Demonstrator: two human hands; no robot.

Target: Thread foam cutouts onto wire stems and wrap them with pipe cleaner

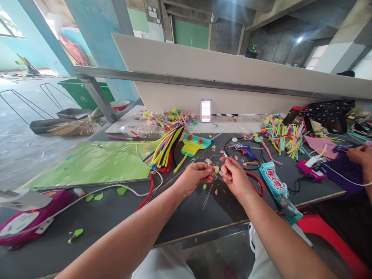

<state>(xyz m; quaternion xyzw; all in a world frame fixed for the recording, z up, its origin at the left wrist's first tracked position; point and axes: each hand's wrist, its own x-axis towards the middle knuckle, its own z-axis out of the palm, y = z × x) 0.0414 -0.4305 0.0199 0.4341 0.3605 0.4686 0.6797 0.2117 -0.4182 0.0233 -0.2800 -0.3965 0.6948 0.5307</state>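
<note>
While both forearms reach over the dark tabletop (174,229), a green sheet (87,164) lies toward its left side, with a bundle of chenille stems (167,153) at the sheet's edge. Between the sheet and the blue hot-glue gun (247,151), the left hand (200,174) and right hand (233,177) are close together but apart. Each appears to pinch a thin wire (215,155), which arches between their fingertips; a silvery tip beside the right fingers is too small to identify. The step in hand looks like fine shaping or positioning of that wire. Handling it calls for light, steady fingertip pressure, clear of the loose wires (207,199) below and the small green scraps (122,190).
</note>
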